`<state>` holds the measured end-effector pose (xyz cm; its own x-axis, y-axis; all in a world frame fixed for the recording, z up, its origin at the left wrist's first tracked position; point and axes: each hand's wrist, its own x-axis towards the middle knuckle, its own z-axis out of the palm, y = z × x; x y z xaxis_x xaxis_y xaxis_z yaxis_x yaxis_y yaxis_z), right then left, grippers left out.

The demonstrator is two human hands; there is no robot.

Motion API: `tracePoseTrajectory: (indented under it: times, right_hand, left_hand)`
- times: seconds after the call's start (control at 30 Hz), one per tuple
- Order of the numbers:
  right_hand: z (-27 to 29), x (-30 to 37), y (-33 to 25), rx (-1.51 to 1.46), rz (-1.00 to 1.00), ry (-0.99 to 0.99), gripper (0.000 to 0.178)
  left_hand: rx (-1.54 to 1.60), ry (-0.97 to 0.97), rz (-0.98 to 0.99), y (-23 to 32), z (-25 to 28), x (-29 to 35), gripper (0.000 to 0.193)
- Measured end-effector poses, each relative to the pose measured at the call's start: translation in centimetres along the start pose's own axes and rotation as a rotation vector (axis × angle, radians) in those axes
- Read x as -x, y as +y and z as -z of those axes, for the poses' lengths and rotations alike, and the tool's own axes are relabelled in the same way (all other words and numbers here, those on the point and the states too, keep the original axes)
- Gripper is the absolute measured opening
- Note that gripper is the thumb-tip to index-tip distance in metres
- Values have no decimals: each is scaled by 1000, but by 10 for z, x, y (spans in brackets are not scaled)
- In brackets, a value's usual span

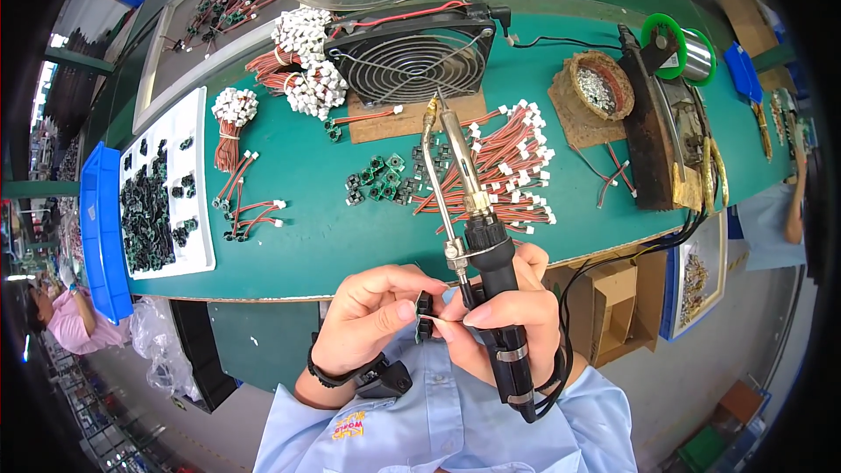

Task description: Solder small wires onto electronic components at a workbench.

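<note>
My left hand [363,315] pinches a small black part with a bit of green board [424,314] between thumb and fingers, in front of my chest. Wrapped in my right hand [530,311] is a soldering iron [492,250] with a black handle, its metal tip pointing away over the bench. A thin solder feed tube [435,197] is clamped alongside it. The right thumb and fingertip also meet at the black part, where a pale thin end shows; what it is I cannot make out. Beyond the iron lie red-black wire leads with white connectors [517,166] and small green-black boards [378,177].
A fan with a wire grille [416,61] stands at the back. On the right are a round solder dross pot [600,88], a solder spool [688,51] and a dark metal block [653,140]. Left sit a white parts tray [201,210] and a blue bin [103,232].
</note>
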<state>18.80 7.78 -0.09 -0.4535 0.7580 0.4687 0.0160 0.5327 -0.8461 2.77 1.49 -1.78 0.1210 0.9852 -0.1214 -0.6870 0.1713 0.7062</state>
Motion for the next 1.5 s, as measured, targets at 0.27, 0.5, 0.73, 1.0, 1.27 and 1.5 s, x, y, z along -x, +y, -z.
tracePoseTrajectory:
  times: [0.27,0.5,0.73,1.0,1.27,1.5]
  right_hand:
    - [0,0,1,-4,6,5,46]
    - [2,-1,1,4,2,5,45]
    - [2,0,3,-28,-24,-6,43]
    - [4,-1,5,-81,-66,-31,40]
    - [6,0,6,-103,-78,-24,40]
    - [8,-1,7,-107,-69,-30,41]
  left_hand:
    - [-2,-1,-10,0,-1,-1,28]
    - [-19,12,-3,0,-1,-2,28]
    - [-38,-18,-45,-1,-1,-4,27]
    - [-76,-30,-55,0,0,-4,25]
    - [-119,-34,-67,-2,1,-5,25]
    - [-124,-14,-71,-3,-3,-6,24]
